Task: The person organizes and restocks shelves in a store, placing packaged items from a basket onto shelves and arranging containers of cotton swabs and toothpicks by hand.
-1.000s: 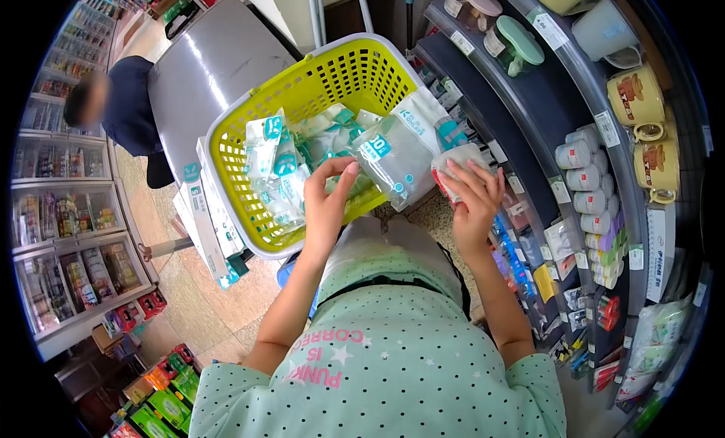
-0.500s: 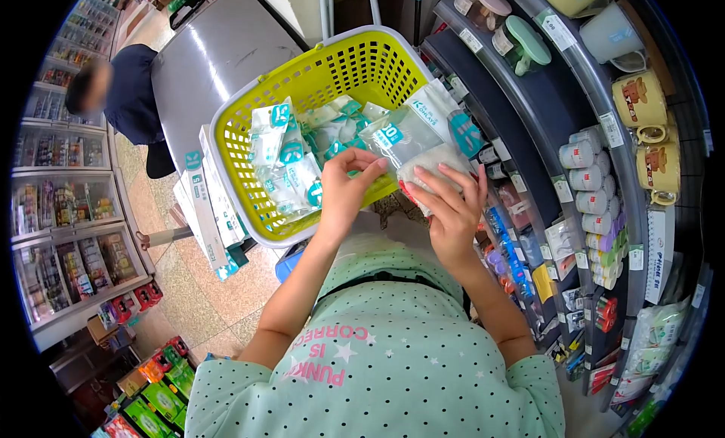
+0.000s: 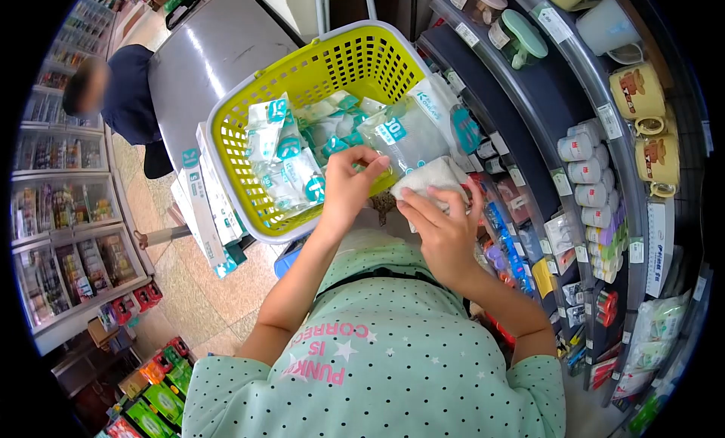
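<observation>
My right hand (image 3: 447, 225) is closed on a folded whitish cloth (image 3: 429, 183), pressing it against the near right side of the basket. Left of it, my left hand (image 3: 350, 183) has thumb and fingers pinched together; what sits between the tips is too small to make out. Just beyond both hands, a clear plastic packet (image 3: 404, 132) marked 30 leans at the right side of the yellow-green basket (image 3: 240, 190). A larger white and teal packet (image 3: 451, 121) stands beside it. Several white and teal packets (image 3: 291, 162) fill the basket's left and middle.
Shelves of mugs (image 3: 638, 94), small white rolls (image 3: 578, 147) and packaged goods curve along my right. Long white boxes (image 3: 202, 204) lean at the basket's left. A grey metal table (image 3: 215, 45) stands beyond them, with a person in dark clothes (image 3: 136, 90) at its far side.
My right hand has shifted slightly down with the cloth, which looks more folded, its red patch out of sight. My left hand stays pinched, nearly in place.
</observation>
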Tool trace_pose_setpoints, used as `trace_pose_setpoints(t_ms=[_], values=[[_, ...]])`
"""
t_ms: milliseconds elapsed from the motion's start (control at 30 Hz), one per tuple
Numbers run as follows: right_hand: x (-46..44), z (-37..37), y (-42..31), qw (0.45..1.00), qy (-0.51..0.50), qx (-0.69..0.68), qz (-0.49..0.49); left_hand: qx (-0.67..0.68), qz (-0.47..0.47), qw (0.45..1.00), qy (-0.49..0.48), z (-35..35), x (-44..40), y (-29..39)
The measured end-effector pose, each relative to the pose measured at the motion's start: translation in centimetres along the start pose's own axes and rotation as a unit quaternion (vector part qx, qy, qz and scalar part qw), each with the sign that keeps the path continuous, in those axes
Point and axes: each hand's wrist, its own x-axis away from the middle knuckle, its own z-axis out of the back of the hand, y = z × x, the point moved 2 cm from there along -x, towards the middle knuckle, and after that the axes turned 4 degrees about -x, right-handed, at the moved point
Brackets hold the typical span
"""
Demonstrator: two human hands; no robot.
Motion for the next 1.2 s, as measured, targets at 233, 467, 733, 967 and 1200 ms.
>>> trace_pose_setpoints(t_ms=[233, 467, 733, 967, 1200], values=[[-2.0, 4.5, 0.4, 0.999, -0.016, -0.006, -0.037, 0.007, -0.006, 1.000, 0.022, 0.1, 0.4, -1.0], [-8.1, -0.7, 0.3, 0.997, 0.037, 0.037, 0.048, -0.025, -0.063, 0.995, 0.069, -0.9, 0.9, -1.5], [-4.7, 1.1, 1.1, 1.000, -0.014, -0.016, 0.006, 0.003, -0.030, 0.998, 0.055, -0.9, 1.4, -0.6], [-6.9, 3.5, 2.0, 0.998, 0.010, -0.033, -0.058, -0.064, -0.050, 0.995, 0.057, -1.0, 1.2, -0.7], [-7.4, -2.8, 2.4, 0.999, 0.042, -0.010, 0.012, -0.069, -0.085, 0.992, 0.070, -1.2, 0.9, -1.3]])
